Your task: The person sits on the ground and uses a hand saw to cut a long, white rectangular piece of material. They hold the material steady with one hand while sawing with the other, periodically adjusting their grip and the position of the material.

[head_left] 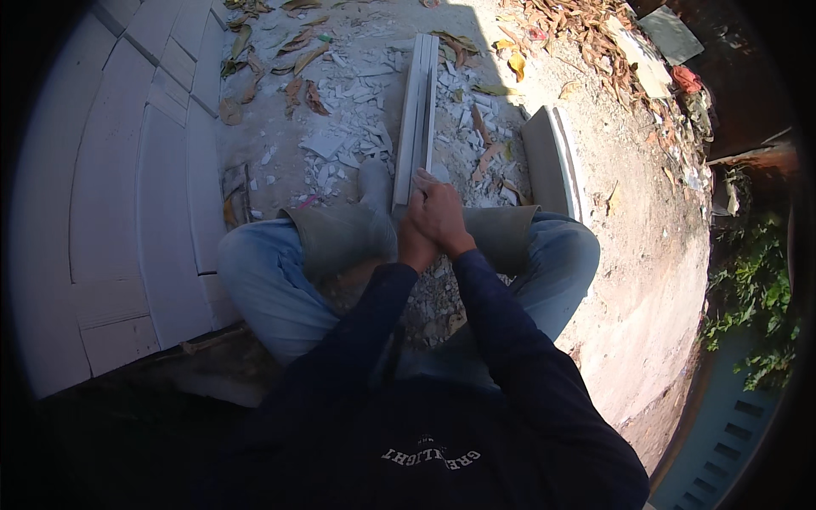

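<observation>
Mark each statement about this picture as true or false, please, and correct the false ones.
1. Both hands rest on the near end of a long pale slab. True.
2. The right hand holds a hammer. False: no tool is visible in it.
3. Broken white pieces lie on the ground beside the slab. True.
4. The second slab lies left of the long one. False: it lies to the right.
5. The left hand is far from the right hand. False: they are together.

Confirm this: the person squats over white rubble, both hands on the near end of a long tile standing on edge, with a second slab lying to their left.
Not quite. The head view shows the second slab to the person's right, not left. The rest holds: right hand and left hand meet at the near end of the long tile, standing on edge above the white rubble.
</observation>
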